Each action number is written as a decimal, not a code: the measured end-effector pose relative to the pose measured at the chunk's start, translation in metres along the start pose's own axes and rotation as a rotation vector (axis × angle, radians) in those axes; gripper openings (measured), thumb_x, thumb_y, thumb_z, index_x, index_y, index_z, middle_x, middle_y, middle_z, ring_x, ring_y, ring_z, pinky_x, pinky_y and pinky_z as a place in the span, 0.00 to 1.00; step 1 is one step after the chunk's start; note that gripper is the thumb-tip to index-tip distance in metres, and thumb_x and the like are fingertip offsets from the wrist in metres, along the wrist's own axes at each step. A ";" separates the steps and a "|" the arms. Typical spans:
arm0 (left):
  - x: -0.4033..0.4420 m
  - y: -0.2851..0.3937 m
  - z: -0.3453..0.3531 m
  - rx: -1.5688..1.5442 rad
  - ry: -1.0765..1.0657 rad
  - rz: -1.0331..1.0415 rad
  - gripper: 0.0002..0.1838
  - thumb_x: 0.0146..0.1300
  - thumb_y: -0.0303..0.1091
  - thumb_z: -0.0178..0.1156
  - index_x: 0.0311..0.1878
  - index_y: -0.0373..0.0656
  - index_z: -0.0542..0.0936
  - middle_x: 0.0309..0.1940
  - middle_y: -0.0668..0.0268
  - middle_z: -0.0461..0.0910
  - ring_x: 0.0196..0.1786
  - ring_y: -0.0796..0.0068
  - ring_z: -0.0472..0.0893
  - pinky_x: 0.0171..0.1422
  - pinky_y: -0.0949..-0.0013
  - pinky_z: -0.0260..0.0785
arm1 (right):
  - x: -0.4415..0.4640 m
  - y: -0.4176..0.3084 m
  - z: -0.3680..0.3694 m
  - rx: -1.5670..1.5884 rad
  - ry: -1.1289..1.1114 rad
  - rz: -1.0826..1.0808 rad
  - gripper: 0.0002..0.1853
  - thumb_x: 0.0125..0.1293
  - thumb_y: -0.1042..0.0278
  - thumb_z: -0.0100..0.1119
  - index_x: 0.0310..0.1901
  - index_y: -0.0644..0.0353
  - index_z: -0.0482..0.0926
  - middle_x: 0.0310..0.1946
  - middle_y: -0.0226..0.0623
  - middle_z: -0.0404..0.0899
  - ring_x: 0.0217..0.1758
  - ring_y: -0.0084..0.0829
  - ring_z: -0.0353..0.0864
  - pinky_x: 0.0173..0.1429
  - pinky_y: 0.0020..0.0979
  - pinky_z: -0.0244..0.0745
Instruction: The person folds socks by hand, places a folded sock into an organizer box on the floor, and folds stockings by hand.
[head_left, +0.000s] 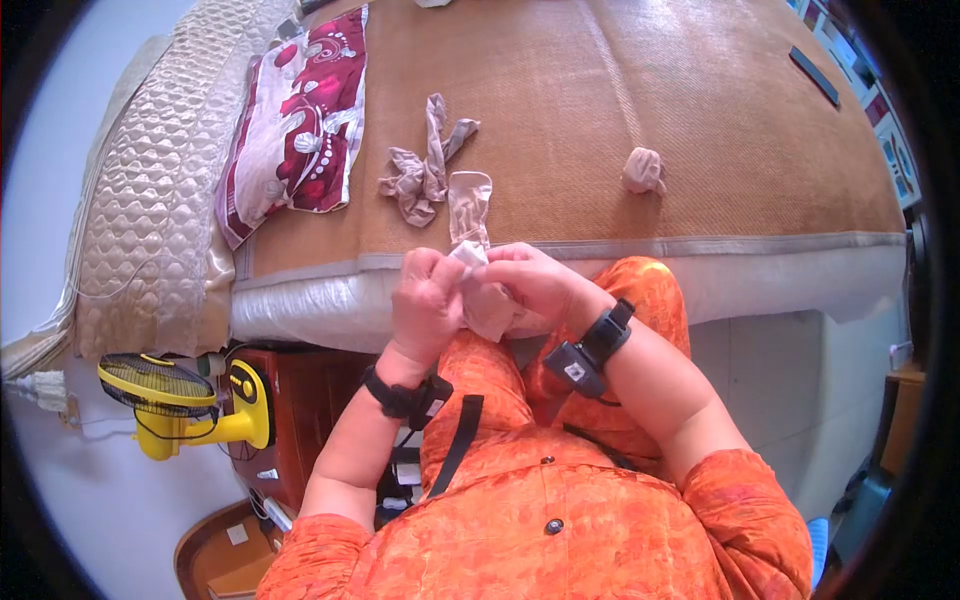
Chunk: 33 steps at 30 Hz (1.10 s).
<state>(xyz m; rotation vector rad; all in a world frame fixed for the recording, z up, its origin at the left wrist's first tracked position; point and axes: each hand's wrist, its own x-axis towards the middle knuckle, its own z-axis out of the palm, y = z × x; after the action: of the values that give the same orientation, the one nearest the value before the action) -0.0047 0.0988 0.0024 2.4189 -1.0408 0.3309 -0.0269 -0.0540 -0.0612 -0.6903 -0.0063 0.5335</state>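
Between my two hands, just past the bed's near edge, is a beige sock-like cloth [488, 308] with a whitish part at its top. My left hand [427, 298] is closed on its left side, and my right hand [535, 282] pinches it from the right. Just beyond my fingers lies a flat beige cloth piece [469, 205] on the woven mat. Crumpled beige cloths [420, 175] lie to its left. A rolled beige bundle [644, 171] sits farther right on the mat.
The brown woven mat [560, 120] covers the bed. A red and white patterned pillow [305, 125] lies at the left beside a quilted cover [150, 220]. A dark remote-like object [814, 76] is at the far right. A yellow fan [190, 405] stands lower left.
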 end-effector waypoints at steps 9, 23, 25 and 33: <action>0.003 -0.010 0.005 -0.509 -0.077 -0.405 0.08 0.48 0.28 0.60 0.34 0.38 0.76 0.29 0.65 0.74 0.35 0.75 0.73 0.39 0.73 0.66 | -0.005 -0.007 0.006 -0.040 -0.036 -0.109 0.09 0.60 0.69 0.51 0.40 0.64 0.74 0.33 0.32 0.77 0.35 0.21 0.76 0.38 0.22 0.72; -0.004 0.003 0.009 -0.068 -0.040 -0.080 0.09 0.44 0.20 0.56 0.32 0.38 0.71 0.32 0.58 0.71 0.35 0.61 0.73 0.39 0.66 0.67 | -0.011 -0.013 0.001 0.076 -0.130 -0.017 0.13 0.57 0.76 0.46 0.45 0.66 0.70 0.38 0.38 0.75 0.41 0.29 0.76 0.44 0.32 0.75; -0.003 0.000 0.005 -0.172 -0.101 -0.123 0.09 0.47 0.23 0.57 0.34 0.38 0.72 0.33 0.59 0.71 0.35 0.65 0.74 0.39 0.68 0.67 | -0.009 -0.011 -0.002 0.090 -0.181 -0.012 0.13 0.57 0.77 0.45 0.44 0.67 0.71 0.40 0.40 0.75 0.43 0.30 0.76 0.45 0.32 0.75; -0.010 -0.013 0.008 -0.475 -0.210 -0.461 0.10 0.53 0.30 0.59 0.36 0.38 0.73 0.30 0.68 0.74 0.30 0.80 0.73 0.35 0.76 0.67 | -0.007 -0.007 0.002 -0.117 -0.029 -0.064 0.14 0.60 0.69 0.49 0.46 0.68 0.68 0.37 0.40 0.76 0.38 0.30 0.78 0.42 0.29 0.76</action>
<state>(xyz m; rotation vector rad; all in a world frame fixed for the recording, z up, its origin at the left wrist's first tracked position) -0.0017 0.1080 -0.0124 2.1892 -0.5286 -0.3011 -0.0303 -0.0601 -0.0544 -0.7935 -0.0865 0.4844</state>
